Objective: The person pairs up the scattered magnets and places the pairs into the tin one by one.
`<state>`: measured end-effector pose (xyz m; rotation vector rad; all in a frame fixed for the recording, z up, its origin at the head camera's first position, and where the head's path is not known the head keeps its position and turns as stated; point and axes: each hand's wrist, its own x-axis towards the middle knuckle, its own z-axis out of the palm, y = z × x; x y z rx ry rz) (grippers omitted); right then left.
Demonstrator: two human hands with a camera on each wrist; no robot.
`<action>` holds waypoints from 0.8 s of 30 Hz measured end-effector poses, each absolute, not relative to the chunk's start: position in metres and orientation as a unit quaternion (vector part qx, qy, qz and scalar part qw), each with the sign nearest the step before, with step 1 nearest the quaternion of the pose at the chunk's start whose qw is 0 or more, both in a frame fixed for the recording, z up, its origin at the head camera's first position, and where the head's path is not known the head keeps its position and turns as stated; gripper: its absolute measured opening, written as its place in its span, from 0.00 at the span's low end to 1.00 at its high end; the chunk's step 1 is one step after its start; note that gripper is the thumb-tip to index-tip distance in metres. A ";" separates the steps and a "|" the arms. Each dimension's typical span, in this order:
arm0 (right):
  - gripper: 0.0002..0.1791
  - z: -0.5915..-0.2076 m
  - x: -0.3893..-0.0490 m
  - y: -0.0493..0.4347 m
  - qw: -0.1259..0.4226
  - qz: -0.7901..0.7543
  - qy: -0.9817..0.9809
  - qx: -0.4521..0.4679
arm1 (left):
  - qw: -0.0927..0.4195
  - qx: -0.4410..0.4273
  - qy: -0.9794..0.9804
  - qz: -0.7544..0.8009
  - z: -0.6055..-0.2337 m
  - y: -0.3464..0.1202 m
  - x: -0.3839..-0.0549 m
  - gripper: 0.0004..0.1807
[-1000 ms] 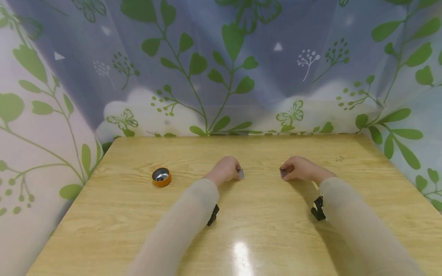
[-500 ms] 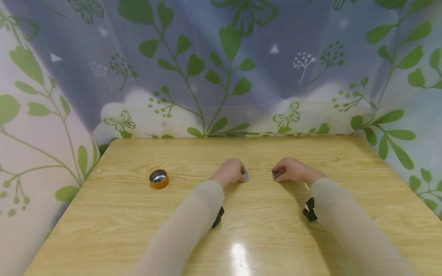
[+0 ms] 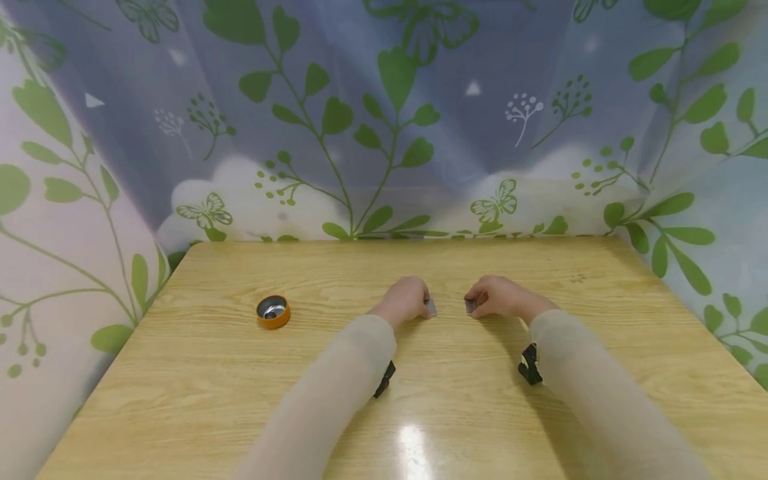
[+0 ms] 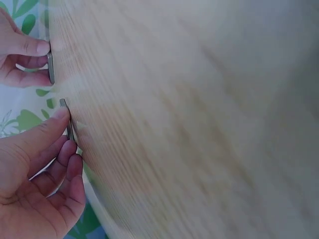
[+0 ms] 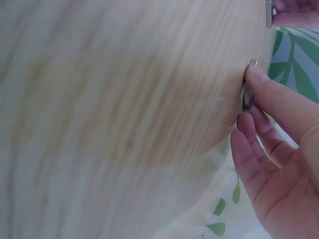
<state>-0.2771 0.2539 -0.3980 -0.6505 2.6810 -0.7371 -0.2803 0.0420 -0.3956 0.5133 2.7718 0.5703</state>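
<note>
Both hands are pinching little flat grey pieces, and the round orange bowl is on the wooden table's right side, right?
No, the head view shows the round orange bowl on the left side of the wooden table. The left hand and right hand do pinch little flat grey pieces.

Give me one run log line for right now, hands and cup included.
left hand: pinches gray piece | right hand: pinches other gray piece | pieces: apart | orange cup: on table, left of both hands

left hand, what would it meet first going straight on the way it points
Probably the grey piece pinched by the right hand, just across the gap from the left hand; exact depth is unclear.
</note>
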 end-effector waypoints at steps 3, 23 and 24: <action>0.19 -0.399 -0.278 0.250 0.145 -0.255 0.927 -0.234 | 0.134 0.173 0.955 0.198 -0.395 0.044 -0.279 0.14; 0.19 -0.399 -0.278 0.241 0.148 -0.250 0.927 -0.235 | 0.123 0.197 0.953 0.194 -0.396 0.059 -0.279 0.16; 0.19 -0.399 -0.278 0.240 0.145 -0.252 0.927 -0.237 | 0.122 0.199 0.953 0.194 -0.397 0.060 -0.280 0.16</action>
